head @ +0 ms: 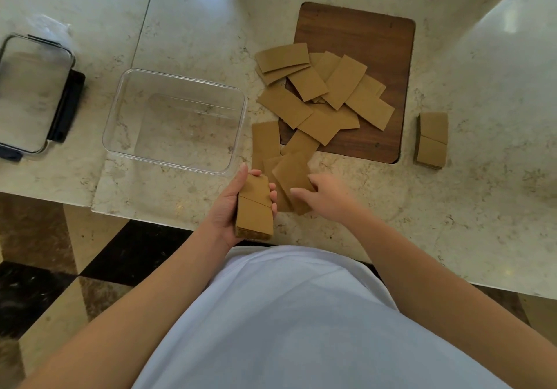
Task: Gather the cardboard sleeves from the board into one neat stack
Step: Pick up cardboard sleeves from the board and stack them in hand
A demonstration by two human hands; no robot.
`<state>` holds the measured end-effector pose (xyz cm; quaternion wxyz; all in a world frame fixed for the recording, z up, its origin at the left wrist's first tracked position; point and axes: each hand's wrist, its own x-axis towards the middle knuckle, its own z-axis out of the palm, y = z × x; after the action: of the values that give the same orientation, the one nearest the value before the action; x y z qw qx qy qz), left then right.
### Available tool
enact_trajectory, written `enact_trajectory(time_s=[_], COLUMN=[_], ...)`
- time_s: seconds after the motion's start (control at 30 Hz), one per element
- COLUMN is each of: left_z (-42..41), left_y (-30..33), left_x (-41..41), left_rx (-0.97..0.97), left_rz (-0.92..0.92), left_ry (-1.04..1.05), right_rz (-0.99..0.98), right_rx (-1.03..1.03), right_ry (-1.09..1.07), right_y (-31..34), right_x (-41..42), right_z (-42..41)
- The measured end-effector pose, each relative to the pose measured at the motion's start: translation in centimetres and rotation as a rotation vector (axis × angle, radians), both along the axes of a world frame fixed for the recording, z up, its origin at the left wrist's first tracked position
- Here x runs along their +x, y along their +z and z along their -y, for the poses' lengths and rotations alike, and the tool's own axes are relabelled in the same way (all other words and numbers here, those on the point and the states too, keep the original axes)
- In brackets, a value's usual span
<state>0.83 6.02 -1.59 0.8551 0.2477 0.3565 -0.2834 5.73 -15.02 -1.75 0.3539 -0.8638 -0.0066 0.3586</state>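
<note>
Several flat brown cardboard sleeves (327, 93) lie scattered over the dark wooden board (373, 42) and spill off its near left corner onto the marble counter. My left hand (229, 205) grips a thick stack of sleeves (254, 209) near the counter's front edge, thumb on its far end and fingers round its right side. My right hand (324, 196) rests on a loose sleeve (294, 177) just right of that stack, fingers curled on its near edge. A second neat stack of sleeves (431, 140) sits on the counter to the right of the board.
A clear plastic container (176, 119) stands open left of the board. Its lid with black clips (33, 93) lies at the far left. The counter's front edge runs just in front of my body, with checkered floor below at left.
</note>
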Motion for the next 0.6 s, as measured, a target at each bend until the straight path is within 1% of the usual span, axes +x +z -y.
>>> enact_trajectory(time_s=[0.1,0.13,0.2,0.3,0.47,0.53,0.6], left_z=[0.1,0.3,0.6,0.9,1.2,1.3,1.4], left_y=[0.0,0.0,0.0,0.0,0.2,0.2,0.1], left_x=[0.2,0.3,0.4,0.5,0.6,0.6,0.6], left_rx=[0.007,0.010,0.011,0.016,0.013,0.015,-0.001], left_rz=[-0.006,-0.008,-0.006,-0.003,-0.004,-0.009,-0.016], left_ry=[-0.001,-0.005,-0.019,-0.044,-0.067,-0.066,-0.054], right_rz=[-0.192,-0.247,-0.301,-0.316,-0.322,-0.282,-0.182], right_rx=[0.221,0.284,0.358,0.410,0.449,0.466,0.449], right_ry=[-0.279,-0.336,-0.383,-0.418,-0.416,-0.402,-0.347], right_y=[0.9,1.1,1.4,1.4,1.7,1.6,1.6], right_x=[0.0,-0.1,0.0,-0.1,-0.5,-0.7,-0.8], right_z=[0.9,1.2,1.7,2.0,2.0,1.9,1.9])
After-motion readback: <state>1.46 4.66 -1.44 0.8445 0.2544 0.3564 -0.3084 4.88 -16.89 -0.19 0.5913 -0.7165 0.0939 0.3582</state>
